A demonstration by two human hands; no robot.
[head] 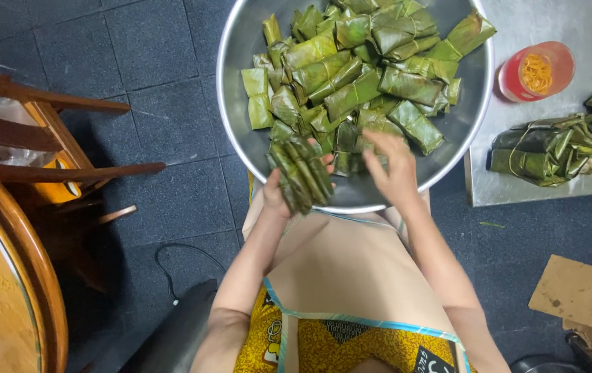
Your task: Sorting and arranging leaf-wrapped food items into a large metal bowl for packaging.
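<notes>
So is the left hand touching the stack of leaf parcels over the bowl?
Touching. The head view shows the left hand gripping the stack of leaf parcels, fingers wrapped around it.

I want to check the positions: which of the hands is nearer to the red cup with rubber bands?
The right hand. It reaches into the metal bowl, on the side toward the red cup. The left hand holds a stack of leaf parcels at the bowl's near rim, farther away.

A bowl [240, 41] of leaf parcels [358, 76] sat before the person. Right of it, on a tray [551, 27], lay a cup [536, 71] and tied bundles [544, 150]. A chair [47, 138] stood left.
</notes>
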